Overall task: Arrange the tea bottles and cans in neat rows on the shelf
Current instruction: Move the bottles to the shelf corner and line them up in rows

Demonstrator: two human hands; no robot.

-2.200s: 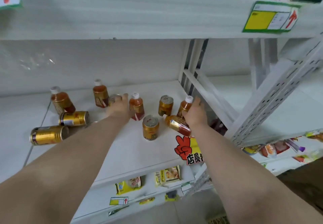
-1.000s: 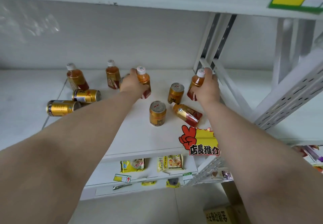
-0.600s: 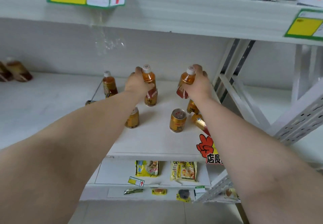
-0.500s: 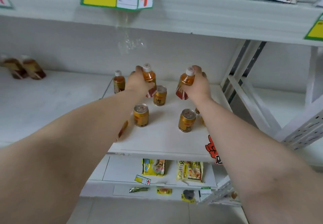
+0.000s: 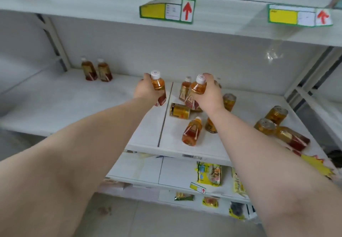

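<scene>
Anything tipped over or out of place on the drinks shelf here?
Yes. A gold can lies on its side, and two bottles are down: one near the shelf's front edge, another at the right. No spill visible.

Two amber white-capped tea bottles (image 5: 157, 87) (image 5: 198, 90) held above shelf (image 5: 74, 103); gold cans (image 5: 179, 111) scattered.

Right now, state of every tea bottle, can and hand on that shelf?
Left hand: holding amber tea bottle, lifted.
Right hand: holding second amber tea bottle, lifted.
Two dark tea bottles at back left: upright, side by side.
Gold can: on its side.
Front amber bottle: lying down.
</scene>
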